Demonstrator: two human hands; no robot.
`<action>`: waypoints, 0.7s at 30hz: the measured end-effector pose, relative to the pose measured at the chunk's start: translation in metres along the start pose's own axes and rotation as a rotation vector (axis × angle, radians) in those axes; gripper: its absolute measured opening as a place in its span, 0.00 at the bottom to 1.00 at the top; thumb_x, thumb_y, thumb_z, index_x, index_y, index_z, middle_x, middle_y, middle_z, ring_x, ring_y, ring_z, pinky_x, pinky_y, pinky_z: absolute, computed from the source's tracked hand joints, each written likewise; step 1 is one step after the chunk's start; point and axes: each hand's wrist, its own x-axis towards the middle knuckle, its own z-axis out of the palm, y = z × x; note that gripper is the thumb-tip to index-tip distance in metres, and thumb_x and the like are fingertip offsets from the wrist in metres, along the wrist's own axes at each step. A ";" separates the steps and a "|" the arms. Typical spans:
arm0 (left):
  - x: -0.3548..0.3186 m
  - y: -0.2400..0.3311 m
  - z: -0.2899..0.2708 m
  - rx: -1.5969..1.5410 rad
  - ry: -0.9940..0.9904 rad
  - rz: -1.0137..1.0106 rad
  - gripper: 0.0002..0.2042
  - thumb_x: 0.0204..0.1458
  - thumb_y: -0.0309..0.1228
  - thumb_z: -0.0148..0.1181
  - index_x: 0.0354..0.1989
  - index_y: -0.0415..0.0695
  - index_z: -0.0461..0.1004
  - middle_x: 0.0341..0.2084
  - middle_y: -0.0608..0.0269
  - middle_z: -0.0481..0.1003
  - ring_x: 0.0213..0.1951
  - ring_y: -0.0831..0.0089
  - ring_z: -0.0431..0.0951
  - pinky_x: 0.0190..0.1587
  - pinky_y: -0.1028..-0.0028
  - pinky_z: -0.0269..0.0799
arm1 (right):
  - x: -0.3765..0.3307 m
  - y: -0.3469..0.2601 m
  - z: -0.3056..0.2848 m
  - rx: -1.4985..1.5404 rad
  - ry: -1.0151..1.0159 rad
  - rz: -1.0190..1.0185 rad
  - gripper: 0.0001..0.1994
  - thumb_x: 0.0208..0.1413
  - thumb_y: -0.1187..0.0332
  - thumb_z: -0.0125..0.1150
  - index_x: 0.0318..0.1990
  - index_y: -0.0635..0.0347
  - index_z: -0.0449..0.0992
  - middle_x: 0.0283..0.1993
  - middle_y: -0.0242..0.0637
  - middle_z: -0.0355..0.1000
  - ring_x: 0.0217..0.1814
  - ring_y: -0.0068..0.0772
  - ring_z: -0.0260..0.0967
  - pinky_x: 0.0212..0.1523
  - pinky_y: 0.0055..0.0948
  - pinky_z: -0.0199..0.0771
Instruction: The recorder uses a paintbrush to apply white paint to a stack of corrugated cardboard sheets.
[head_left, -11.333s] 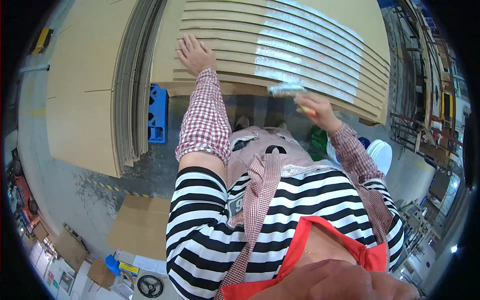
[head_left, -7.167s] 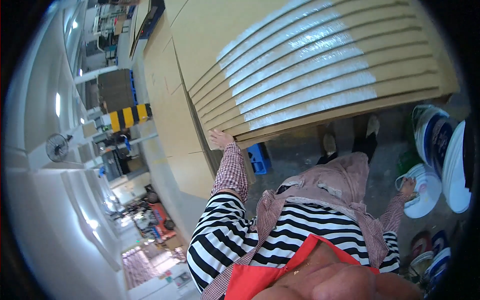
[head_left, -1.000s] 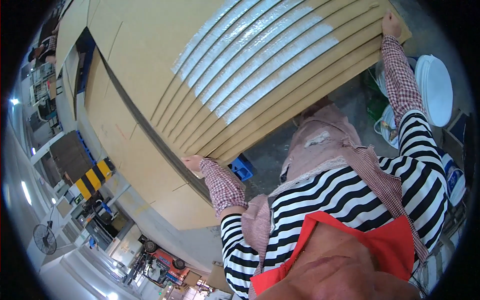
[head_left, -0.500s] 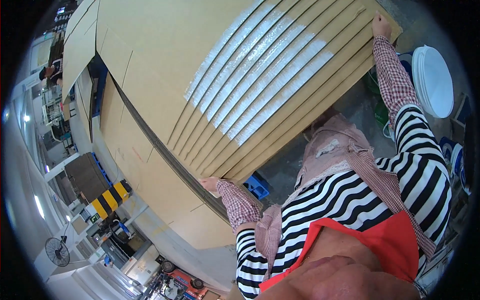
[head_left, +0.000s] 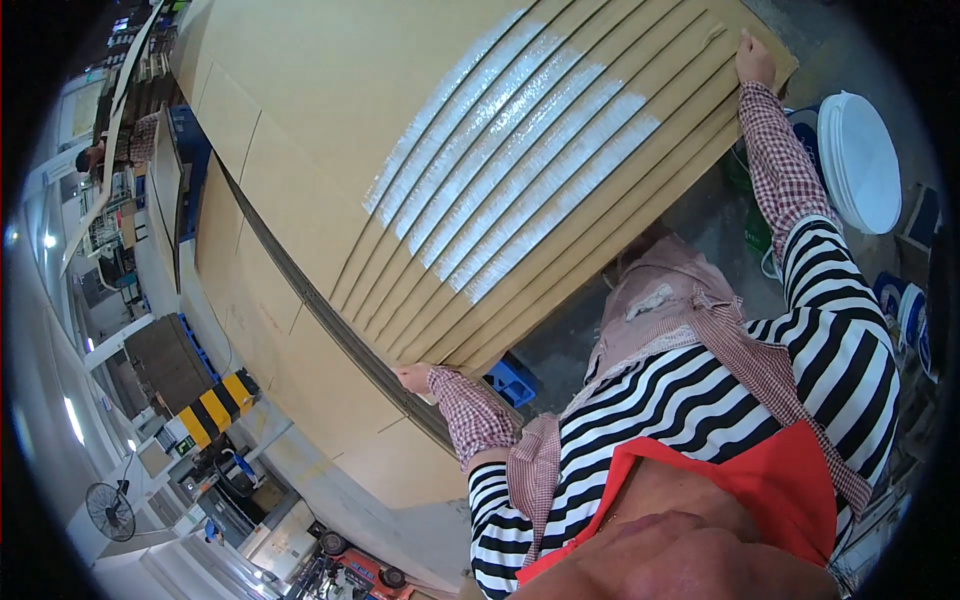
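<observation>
Overlapping brown cardboard sheets (head_left: 640, 195) lie fanned out in front of me, their edges stepped like narrow strips. A wet-looking white coating (head_left: 520, 140) is spread across the middle strips. My right hand (head_left: 757, 62) is closed on the far right end of the fanned sheets. At their near left corner, my left hand (head_left: 415, 379) grips the edge, with the fingertips partly hidden. Under and left of the fan, a thick stack of flat cardboard (head_left: 300, 340) shows its dark layered side.
White-lidded buckets (head_left: 865, 165) stand on the floor to my right. A blue plastic pallet (head_left: 512, 380) shows below the sheets. Off to the left are a co-worker (head_left: 140, 140) beside a raised sheet, a yellow-and-black striped barrier (head_left: 215, 408), a fan (head_left: 110, 510) and a red vehicle (head_left: 365, 575).
Both hands and the fanned sheets have shifted slightly left in the view. At the far left, the co-worker's large sheet has swung up and away from the stack.
</observation>
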 end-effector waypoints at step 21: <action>0.000 -0.002 0.014 -0.171 0.135 0.083 0.24 0.62 0.45 0.43 0.34 0.34 0.76 0.26 0.41 0.75 0.30 0.45 0.72 0.36 0.53 0.67 | -0.040 -0.031 -0.011 0.130 0.320 0.044 0.27 0.56 0.38 0.49 0.50 0.47 0.76 0.46 0.42 0.76 0.52 0.46 0.69 0.52 0.43 0.67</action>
